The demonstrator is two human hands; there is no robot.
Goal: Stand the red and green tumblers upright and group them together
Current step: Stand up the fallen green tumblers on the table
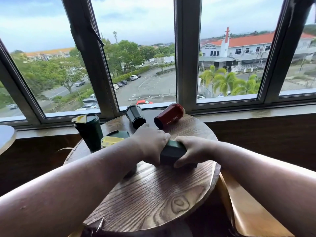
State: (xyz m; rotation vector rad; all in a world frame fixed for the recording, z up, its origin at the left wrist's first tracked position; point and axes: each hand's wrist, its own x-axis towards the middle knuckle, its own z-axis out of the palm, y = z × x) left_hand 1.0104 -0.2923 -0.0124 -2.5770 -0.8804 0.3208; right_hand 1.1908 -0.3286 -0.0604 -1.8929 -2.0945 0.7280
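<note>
From the head camera, a round wooden counter stands against a bay window that looks out on a car park and trees. Both bare forearms reach in over the counter and meet at its middle.

There a dark green tumbler lies on its side on the wood. The left hand comes over it from the left, its fingers curled down round the tumbler's near-left side. The right hand holds the opposite side, with the thumb on top and the fingers curled round its lower right edge. Both hands are wrapped on the tumbler body; its ends are mostly hidden under them.

Beyond the hands, near the far edge of the counter, a red tumbler lies tipped on its side, its dark end facing the camera and white lettering on its wall. Just to its left a black tumbler is also down, leaning with one end toward the window. The two are near each other but apart.

On the left side of the counter a tall green tumbler stands upright, with a yellow flap on its lid. Between it and the left hand sits another green lid with a yellow flap; what is beneath is hidden by the left arm.
</note>
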